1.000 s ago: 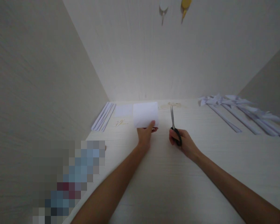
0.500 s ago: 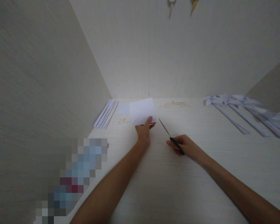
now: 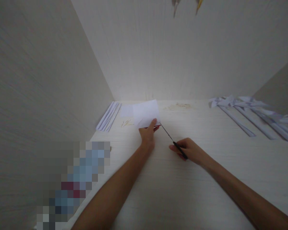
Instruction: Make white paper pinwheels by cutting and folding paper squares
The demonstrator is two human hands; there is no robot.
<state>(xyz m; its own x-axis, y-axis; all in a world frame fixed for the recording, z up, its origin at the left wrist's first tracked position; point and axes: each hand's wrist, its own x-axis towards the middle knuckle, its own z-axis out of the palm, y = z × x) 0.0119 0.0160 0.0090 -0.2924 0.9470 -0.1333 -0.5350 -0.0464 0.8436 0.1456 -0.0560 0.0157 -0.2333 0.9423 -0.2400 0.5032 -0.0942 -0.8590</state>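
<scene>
my left hand (image 3: 148,135) holds a white sheet of paper (image 3: 146,113) up off the table (image 3: 172,191), my thumb on top of its near edge and the other fingers under it, so the sheet is pinched between them. the sheet tilts a little, its far right corner higher than the left.

my right hand (image 3: 189,150) is closed around the black handles of a pair of scissors (image 3: 173,142). the thin blades run up and to the left from my hand, and their tip sits right at the near right corner of the sheet, just beside my left thumb. i cannot tell whether the blades are parted or together; they read as one dark line. both forearms reach in from the bottom edge, well apart at the elbows and near each other at the hands.

behind the sheet a smaller white paper (image 3: 127,111) lies flat on the table. left of it, against the side wall (image 3: 38,80), a row of folded paper strips (image 3: 108,116) lies side by side. far to the right is a heap of long folded paper strips (image 3: 252,119), fanned out across the table. a faint brownish mark (image 3: 180,106) shows on the table by the back wall.
</scene>
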